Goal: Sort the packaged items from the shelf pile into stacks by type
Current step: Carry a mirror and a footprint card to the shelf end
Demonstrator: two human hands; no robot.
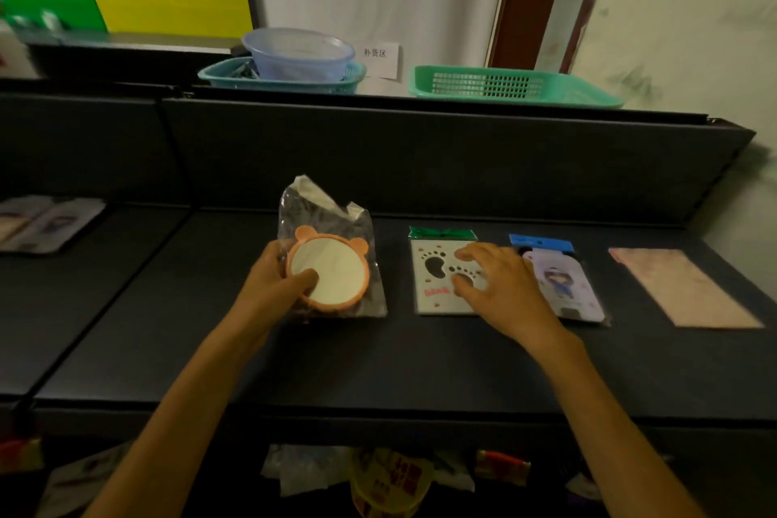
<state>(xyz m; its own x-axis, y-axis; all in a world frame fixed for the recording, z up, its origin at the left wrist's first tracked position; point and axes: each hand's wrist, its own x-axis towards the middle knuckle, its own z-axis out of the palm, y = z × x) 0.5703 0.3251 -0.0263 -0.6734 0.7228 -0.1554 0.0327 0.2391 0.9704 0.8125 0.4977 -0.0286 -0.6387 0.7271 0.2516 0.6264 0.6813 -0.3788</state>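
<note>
On the dark shelf [210, 349] my left hand [273, 286] grips a round orange bear-eared mirror [332, 265] in a clear plastic bag, thumb on its face. To its right lies a white footprint-pattern packet [433, 278] with a green header; my right hand [500, 286] rests on it with fingers spread. Partly under that hand is a blue-header packet with a cartoon girl [563, 286]. Further right lies a flat pinkish packet [681, 286].
Packaged items [46, 223] lie on the neighbouring shelf at far left. On the ledge above stand a teal basket holding a clear bowl [294, 59] and another teal basket [504, 86]. More packets [378, 475] sit on a lower shelf below the front edge.
</note>
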